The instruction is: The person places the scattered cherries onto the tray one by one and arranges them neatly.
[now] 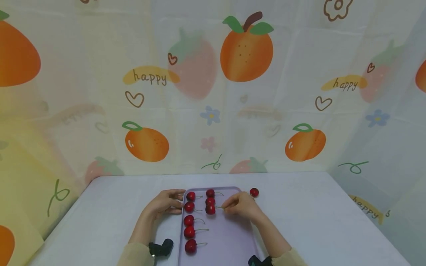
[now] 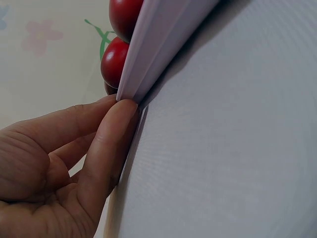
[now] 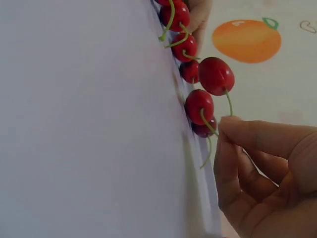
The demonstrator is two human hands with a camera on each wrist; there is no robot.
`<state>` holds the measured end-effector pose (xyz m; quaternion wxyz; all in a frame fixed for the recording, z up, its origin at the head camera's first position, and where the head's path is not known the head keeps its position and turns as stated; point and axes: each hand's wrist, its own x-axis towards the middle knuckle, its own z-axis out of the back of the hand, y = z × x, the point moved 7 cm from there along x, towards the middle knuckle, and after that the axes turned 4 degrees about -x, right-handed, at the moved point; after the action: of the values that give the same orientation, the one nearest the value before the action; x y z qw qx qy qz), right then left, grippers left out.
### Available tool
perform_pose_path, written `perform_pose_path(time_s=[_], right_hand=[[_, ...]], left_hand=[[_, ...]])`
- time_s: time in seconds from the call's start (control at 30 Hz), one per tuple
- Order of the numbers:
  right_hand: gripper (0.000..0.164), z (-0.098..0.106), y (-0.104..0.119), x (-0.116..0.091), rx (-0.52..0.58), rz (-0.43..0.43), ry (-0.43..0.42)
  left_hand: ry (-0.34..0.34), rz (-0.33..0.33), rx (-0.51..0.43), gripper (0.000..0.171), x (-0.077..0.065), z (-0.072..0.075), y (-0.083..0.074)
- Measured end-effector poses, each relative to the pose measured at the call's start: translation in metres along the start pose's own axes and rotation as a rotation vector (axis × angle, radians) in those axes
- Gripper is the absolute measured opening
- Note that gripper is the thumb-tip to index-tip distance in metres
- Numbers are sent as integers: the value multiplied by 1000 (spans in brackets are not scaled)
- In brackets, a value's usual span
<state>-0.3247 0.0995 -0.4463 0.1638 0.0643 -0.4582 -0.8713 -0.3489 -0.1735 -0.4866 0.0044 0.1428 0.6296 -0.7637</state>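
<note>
With thumb and finger, my right hand pinches the green stem of a cherry, holding it by the tray's second row. Two more cherries of that row, including the far one, lie just beyond it. My left hand rests against the tray's left edge near the far corner, fingers fairly straight and spread, the tips right at the rim in the left wrist view. The lilac tray carries a left column of several cherries, the nearest cherry toward me, stems mostly pointing right.
One loose cherry lies on the white table, off the tray's far right side and just behind my right hand. A fruit-printed cloth hangs behind the table and along its sides.
</note>
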Motion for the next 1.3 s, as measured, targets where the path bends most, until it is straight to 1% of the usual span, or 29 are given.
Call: perform_pose_path(time_s=[0.23, 0.73, 1.07, 1.3], right_hand=[[14, -8, -5, 0, 7, -15, 9], [15, -9, -10, 0, -27, -25, -14], [17, -9, -10, 0, -10, -41, -24], [18, -8, -9, 0, 17, -29, -18]], left_hand=[[7, -1, 1, 56, 1, 0, 1], [13, -2, 7, 56, -1, 0, -1], [7, 8, 2, 56, 0, 0, 0], [11, 10, 7, 57, 0, 1, 1]])
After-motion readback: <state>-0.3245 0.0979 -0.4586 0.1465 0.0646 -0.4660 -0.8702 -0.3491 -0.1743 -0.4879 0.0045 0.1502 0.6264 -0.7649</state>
